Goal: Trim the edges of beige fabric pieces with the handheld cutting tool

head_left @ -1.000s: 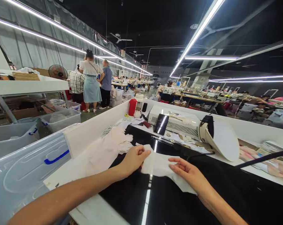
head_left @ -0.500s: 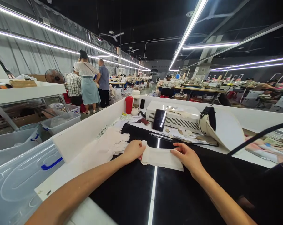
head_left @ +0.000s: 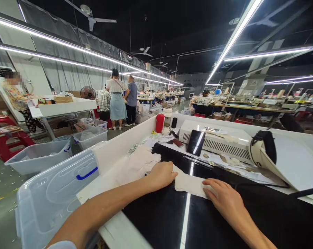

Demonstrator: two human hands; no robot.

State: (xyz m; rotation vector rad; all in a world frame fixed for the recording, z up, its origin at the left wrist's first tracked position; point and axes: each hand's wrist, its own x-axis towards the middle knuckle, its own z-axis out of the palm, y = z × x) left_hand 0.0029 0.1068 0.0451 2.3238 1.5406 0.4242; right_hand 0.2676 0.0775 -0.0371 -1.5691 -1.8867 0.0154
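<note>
A small folded piece of cream fabric (head_left: 189, 184) lies across the glossy black work surface (head_left: 158, 221) in front of me. My left hand (head_left: 163, 176) is closed on its left end, where a corner sticks out beyond the fingers. At the other end, my right hand (head_left: 223, 195) has its fingers bent over the edge, with the thumb close against them. A loose pile of pale fabric pieces (head_left: 139, 160) sits just behind my left hand, on the white tabletop.
Behind the fabric stand a phone (head_left: 195, 142), a white slotted box (head_left: 215, 138), a red container (head_left: 159, 123) and thin tools (head_left: 198, 161). A cream visor (head_left: 265, 152) is at right. Lidded plastic bins (head_left: 60, 183) stand left of the table's raised white wall. Several people work farther off.
My view has swung left, so the table sits farther right in it. My right hand has slid further over the fabric's right end, covering more of it. The left hand keeps its hold.
</note>
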